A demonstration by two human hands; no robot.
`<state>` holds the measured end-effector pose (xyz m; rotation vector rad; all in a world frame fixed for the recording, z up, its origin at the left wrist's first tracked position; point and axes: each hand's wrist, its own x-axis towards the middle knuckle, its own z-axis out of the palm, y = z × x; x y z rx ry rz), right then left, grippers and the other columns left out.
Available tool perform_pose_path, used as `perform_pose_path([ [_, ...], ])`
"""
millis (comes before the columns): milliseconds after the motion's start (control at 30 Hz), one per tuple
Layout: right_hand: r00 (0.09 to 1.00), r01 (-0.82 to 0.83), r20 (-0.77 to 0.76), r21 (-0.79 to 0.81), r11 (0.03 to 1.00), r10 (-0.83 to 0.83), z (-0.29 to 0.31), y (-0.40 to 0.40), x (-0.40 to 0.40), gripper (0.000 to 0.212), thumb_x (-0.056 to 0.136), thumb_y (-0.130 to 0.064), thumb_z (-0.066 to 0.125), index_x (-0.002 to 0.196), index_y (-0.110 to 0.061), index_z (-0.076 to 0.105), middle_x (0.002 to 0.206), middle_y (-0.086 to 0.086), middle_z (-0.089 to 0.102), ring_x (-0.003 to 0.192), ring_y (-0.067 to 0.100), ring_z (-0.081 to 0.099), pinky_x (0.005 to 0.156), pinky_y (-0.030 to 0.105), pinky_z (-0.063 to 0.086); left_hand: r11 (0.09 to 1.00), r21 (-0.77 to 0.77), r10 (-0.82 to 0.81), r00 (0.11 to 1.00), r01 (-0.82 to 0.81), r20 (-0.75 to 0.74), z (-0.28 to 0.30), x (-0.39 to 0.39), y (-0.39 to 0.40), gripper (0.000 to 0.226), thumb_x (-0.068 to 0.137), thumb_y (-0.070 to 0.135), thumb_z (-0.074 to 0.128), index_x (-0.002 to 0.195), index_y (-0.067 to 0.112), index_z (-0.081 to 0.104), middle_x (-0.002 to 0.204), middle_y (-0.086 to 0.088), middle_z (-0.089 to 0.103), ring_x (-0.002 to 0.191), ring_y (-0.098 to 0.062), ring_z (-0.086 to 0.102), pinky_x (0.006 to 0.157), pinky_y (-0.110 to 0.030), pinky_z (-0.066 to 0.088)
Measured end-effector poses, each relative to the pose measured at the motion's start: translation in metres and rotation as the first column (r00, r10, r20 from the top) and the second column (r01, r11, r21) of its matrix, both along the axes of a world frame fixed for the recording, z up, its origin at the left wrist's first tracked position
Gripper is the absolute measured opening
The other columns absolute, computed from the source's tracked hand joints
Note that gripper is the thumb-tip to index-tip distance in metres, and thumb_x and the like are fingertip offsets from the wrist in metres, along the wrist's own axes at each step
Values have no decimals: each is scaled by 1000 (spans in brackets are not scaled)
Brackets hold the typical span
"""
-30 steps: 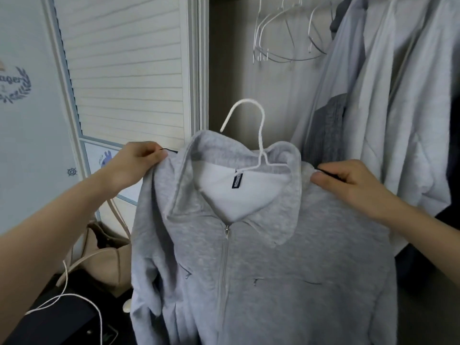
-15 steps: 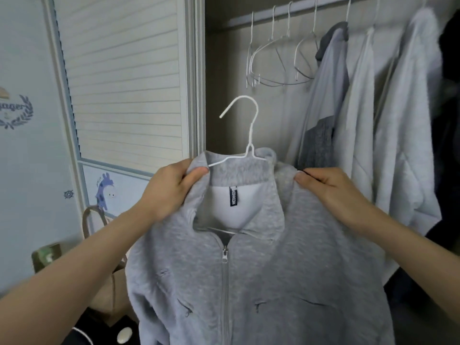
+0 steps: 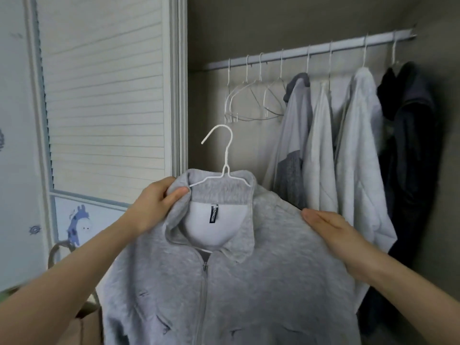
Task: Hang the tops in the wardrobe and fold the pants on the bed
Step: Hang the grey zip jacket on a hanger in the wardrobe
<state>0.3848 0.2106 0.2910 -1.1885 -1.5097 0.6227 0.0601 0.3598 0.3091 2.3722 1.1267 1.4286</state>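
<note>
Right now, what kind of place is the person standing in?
Most likely a bedroom, at an open wardrobe: a rail carries empty hangers and hung tops, and a louvred door stands beside it.

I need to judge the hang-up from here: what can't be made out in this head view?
- Hanger arms: hidden inside the grey zip top.
- Top's hem and sleeves: cut off by the bottom edge.
- Right hand fingers lie flat on the shoulder; whether they grip is unclear.
- Rail right end: blurred, its mounting unclear.
- Pants and bed: not in view.
</note>
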Motion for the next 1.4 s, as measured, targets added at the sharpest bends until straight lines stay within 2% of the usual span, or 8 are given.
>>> perform_pose_path([
  [267,850,18,-522,-98,995,-67,54,-24,-21,35,94,-35,56,97,-4,71,93,12,75,74,17,72,55,22,57,981,-178,-76,997,72,-18,49,77,7,34,102,27,49,126,6,58,114,-9,63,105,-23,59,91,-28,45],
  [400,777,9,-627,-66,998,-48,76,-29,-35,32,95,-30,57,101,-2,70,98,14,74,84,21,72,65,27,59,887,-347,-226,943,303,245,68,100,-3,32,103,31,46,116,11,67,102,-3,66,91,-14,62,63,-12,47],
  [600,786,116,-613,22,993,-79,105,-23,-62,31,98,-28,53,98,-1,66,83,10,72,61,16,70,49,25,56,872,-339,-311,934,353,175,87,107,-20,42,98,53,43,86,24,71,85,9,71,82,-6,66,71,-22,48],
  [833,780,228,-613,87,970,-129,135,6,-71,31,100,-28,47,116,-2,54,91,9,64,73,18,65,42,21,50,829,-323,-359,878,456,318,102,110,-27,54,103,50,30,117,15,68,114,-3,70,105,-12,64,95,-24,44],
  [933,797,265,-583,102,959,-158,139,32,-73,34,101,-28,44,119,-1,53,93,11,64,77,20,66,50,23,53,856,-294,-357,897,426,261,101,119,-30,50,102,46,37,139,14,51,135,-7,58,119,-19,57,85,-21,44],
  [1067,844,348,-482,160,924,-234,154,70,-72,40,102,-30,38,123,0,53,108,18,65,97,31,65,84,45,56,852,-275,-420,895,446,148,101,131,-30,82,94,53,50,157,26,3,157,2,31,138,-17,38,110,-37,33],
  [1267,885,453,-291,351,820,-365,196,119,-48,43,104,-28,31,137,-4,42,107,6,54,98,22,54,84,26,39,649,-452,-579,783,612,228,104,142,-14,99,72,65,67,147,53,5,114,31,54,99,6,59,79,-23,53],
  [1400,871,491,-229,424,761,-434,221,151,-33,31,104,-23,28,119,-3,46,87,2,47,84,20,45,76,26,34,781,-237,-589,808,578,26,100,170,7,92,76,27,82,141,48,20,125,27,54,109,10,57,83,-13,53],
])
